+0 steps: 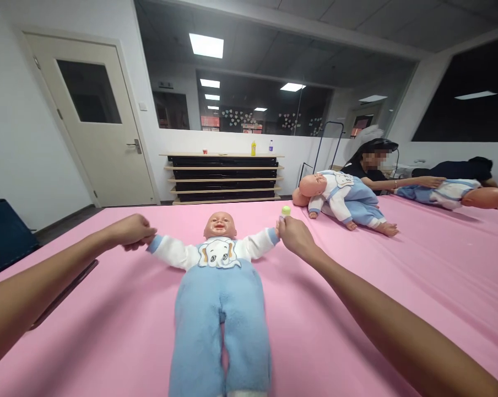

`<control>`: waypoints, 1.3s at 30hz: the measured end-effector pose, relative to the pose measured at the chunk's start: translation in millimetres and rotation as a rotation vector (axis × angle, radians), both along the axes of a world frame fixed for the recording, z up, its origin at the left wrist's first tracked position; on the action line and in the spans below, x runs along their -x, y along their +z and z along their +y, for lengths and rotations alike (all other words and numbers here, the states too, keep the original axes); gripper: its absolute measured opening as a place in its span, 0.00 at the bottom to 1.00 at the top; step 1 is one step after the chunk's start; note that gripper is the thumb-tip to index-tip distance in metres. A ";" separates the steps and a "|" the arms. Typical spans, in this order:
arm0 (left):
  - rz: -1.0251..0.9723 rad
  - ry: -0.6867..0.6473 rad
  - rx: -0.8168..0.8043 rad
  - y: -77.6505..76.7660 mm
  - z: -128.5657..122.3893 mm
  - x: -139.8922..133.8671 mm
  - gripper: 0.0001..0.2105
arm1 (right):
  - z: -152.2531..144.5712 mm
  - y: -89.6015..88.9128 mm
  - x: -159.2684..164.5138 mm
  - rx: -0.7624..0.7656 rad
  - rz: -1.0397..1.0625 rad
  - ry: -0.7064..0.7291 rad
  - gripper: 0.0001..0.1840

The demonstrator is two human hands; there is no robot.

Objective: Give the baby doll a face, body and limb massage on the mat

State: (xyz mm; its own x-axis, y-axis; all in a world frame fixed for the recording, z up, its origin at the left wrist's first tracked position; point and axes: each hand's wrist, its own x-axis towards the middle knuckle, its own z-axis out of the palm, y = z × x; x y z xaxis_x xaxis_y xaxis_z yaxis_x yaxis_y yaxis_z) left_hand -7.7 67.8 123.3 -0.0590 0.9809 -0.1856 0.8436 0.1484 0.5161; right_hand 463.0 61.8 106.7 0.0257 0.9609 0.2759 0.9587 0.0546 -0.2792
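A baby doll (222, 286) lies on its back on the pink sheet (120, 342), its head at the far end. It wears blue trousers and a white top with an elephant on the chest. Both of its arms are stretched out sideways. My left hand (134, 231) is closed around the doll's hand on the left. On the other side, my right hand (296, 236) grips the doll's other hand, which my fingers mostly cover. Just behind my right hand shows the light green cap of a small bottle (286, 210); its lower part is hidden.
More dolls (344, 198) in the same clothes lie at the right, one over another. Beyond them a person (371, 165) reaches toward another doll (451, 193). A dark flat object (67, 292) lies beneath my left forearm. Low shelves (226, 176) stand against the wall.
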 end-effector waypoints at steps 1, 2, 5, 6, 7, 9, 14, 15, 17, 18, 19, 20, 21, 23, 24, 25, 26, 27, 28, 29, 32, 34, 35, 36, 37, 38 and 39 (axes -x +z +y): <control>-0.003 0.012 0.032 -12.1 -5.8 9.8 0.14 | 4.5 -11.1 -12.6 0.043 0.012 -0.032 0.23; -0.002 0.019 0.058 -24.0 -11.3 15.6 0.14 | 7.7 -22.9 -22.0 0.079 0.015 -0.052 0.22; 0.004 0.039 0.104 -50.8 -24.3 16.6 0.15 | 12.0 -52.7 -34.2 0.147 0.019 -0.078 0.19; 0.006 0.042 0.102 -54.9 -27.0 14.7 0.15 | 12.7 -58.3 -35.2 0.158 0.020 -0.081 0.18; 0.010 0.041 0.093 -56.1 -28.7 12.8 0.15 | 13.5 -60.7 -35.6 0.162 0.020 -0.082 0.18; 0.030 0.030 0.066 -49.1 -29.0 9.9 0.14 | 16.2 -55.1 -35.3 0.150 0.015 -0.082 0.20; 0.073 -0.057 -0.050 10.0 -7.3 -16.7 0.13 | 20.8 5.9 -5.4 0.018 -0.017 -0.013 0.21; 0.068 -0.080 -0.079 23.6 -0.8 -31.7 0.14 | 17.7 19.1 10.5 -0.016 -0.035 0.027 0.20; 0.049 -0.133 -0.135 45.0 10.8 -73.3 0.13 | 4.4 36.5 52.2 -0.089 -0.122 0.157 0.16; 0.087 -0.168 -0.149 51.4 15.3 -98.4 0.13 | -5.8 38.8 75.7 -0.121 -0.199 0.243 0.14; 0.132 -0.220 -0.129 54.5 18.8 -124.4 0.11 | -17.7 36.4 99.3 -0.154 -0.288 0.346 0.12; 0.194 -0.243 -0.082 54.3 21.5 -149.9 0.10 | -30.4 29.7 121.3 -0.206 -0.379 0.460 0.11; 0.211 -0.254 -0.057 51.5 23.4 -173.2 0.08 | -43.0 20.0 140.6 -0.272 -0.473 0.551 0.11; 0.241 -0.276 -0.013 41.2 25.1 -208.5 0.07 | -64.0 -2.5 168.1 -0.384 -0.621 0.665 0.12; 0.247 -0.282 -0.001 35.9 25.0 -219.1 0.07 | -71.2 -11.9 176.0 -0.411 -0.664 0.700 0.12; 0.254 -0.286 0.008 31.7 24.2 -224.8 0.08 | -75.7 -18.4 180.3 -0.430 -0.687 0.719 0.12; 0.256 -0.285 0.011 29.3 22.8 -225.9 0.08 | -77.7 -21.3 181.3 -0.442 -0.693 0.730 0.13; 0.250 -0.279 0.006 29.0 20.8 -222.5 0.09 | -77.2 -20.5 179.4 -0.454 -0.687 0.737 0.13; 0.236 -0.270 -0.007 30.6 18.4 -214.9 0.09 | -74.8 -16.6 174.7 -0.469 -0.674 0.742 0.13; 0.216 -0.259 -0.024 33.6 15.8 -203.3 0.10 | -70.6 -10.3 167.3 -0.472 -0.652 0.742 0.13; 0.141 -0.211 -0.092 40.8 9.5 -145.4 0.12 | -50.9 11.8 127.8 -0.375 -0.503 0.611 0.12; 0.056 -0.138 -0.143 34.0 6.7 -92.7 0.13 | -34.8 18.6 88.7 -0.246 -0.311 0.366 0.11; 0.002 -0.089 -0.159 25.2 4.9 -65.5 0.13 | -27.1 17.2 67.3 -0.172 -0.195 0.253 0.11; -0.035 -0.051 -0.163 13.0 2.7 -39.8 0.13 | -20.4 12.4 45.9 -0.102 -0.075 0.156 0.13; -0.049 0.004 -0.141 -1.9 -0.4 -17.1 0.13 | -14.9 4.4 25.8 -0.078 -0.037 0.088 0.16; -0.058 0.034 -0.096 -18.4 -4.2 1.6 0.14 | -10.9 -6.4 7.9 -0.051 -0.015 0.033 0.19; -0.061 0.057 -0.054 -35.4 -8.5 15.6 0.14 | -8.2 -19.1 -7.1 -0.020 0.010 -0.012 0.21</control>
